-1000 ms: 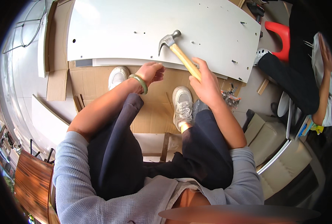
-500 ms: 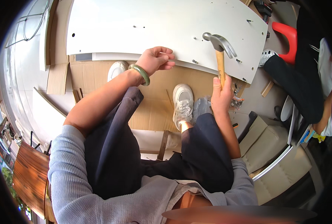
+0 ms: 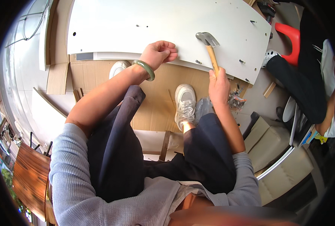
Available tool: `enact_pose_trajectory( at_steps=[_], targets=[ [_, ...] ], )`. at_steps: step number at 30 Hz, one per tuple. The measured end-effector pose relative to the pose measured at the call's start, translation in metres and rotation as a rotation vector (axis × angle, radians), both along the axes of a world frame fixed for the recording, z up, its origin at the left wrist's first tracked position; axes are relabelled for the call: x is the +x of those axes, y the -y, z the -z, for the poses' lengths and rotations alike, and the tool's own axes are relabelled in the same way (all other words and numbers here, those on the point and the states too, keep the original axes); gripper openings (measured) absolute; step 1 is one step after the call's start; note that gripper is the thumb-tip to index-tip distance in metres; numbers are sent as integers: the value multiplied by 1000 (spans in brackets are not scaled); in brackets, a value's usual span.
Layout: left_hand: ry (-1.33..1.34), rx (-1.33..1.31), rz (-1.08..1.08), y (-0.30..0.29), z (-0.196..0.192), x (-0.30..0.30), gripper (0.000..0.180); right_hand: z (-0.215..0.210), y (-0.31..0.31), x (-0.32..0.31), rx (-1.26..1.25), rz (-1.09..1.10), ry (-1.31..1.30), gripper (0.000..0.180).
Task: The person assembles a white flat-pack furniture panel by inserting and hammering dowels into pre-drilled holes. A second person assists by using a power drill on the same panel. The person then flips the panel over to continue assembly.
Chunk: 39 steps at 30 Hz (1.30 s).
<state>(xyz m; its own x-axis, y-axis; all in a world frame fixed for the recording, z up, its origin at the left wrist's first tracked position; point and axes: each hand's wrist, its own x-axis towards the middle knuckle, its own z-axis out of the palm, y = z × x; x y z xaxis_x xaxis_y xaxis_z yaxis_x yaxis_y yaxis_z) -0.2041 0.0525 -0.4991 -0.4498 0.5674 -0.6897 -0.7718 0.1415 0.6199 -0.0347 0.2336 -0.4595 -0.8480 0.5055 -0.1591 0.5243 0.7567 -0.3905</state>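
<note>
My right hand (image 3: 218,86) is wrapped round the wooden handle of a claw hammer (image 3: 212,56). Its metal head is over the white panel (image 3: 111,26), covering a spot near the front edge; whether it touches cannot be told. Small dark pins stand up from the board, among them one pin (image 3: 198,61) just below the hammer head and another pin (image 3: 242,61) farther right. My left hand (image 3: 160,54), with a green bangle (image 3: 146,69) on its wrist, is at the panel's near edge. Its fingers are curled in with the thumb against them; anything inside is hidden.
Flattened cardboard (image 3: 152,109) lies under the panel and my shoes. A clear bag of small hardware (image 3: 236,100) sits right of my right hand. Another person's dark-clothed leg (image 3: 299,83) and a red curved object (image 3: 291,43) are at the right, above a beige chair (image 3: 269,143).
The hammer has swung left and its head now covers a pin seen before. My right hand shifted slightly left. My left hand rose a little, its fingers curled more tightly.
</note>
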Motion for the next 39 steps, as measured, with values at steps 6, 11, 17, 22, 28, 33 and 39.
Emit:
enact_pose_trajectory(
  at_steps=[6,11,17,22,28,33,39],
  targets=[
    [-109,29,-17,-2,3,-1,21,8,0,0,32,12,61,27],
    [-46,10,-9,-8,-2,-8,20,10,-1,0,-40,49,113,27],
    [3,75,-6,-18,-12,-11,10,20,-20,-22,45,109,-3,42],
    [50,170,24,-24,-17,-20,9,21,-27,-49,265,59,-63,48],
    [223,318,-71,-32,-22,-23,10,-23,7,-79,-231,-160,-454,33],
    [164,415,-172,-37,-25,-29,12,-37,16,-122,-331,-219,-513,17],
    [57,362,-193,-41,-30,-39,15,-33,17,-132,-391,-187,-542,17]
  ],
)
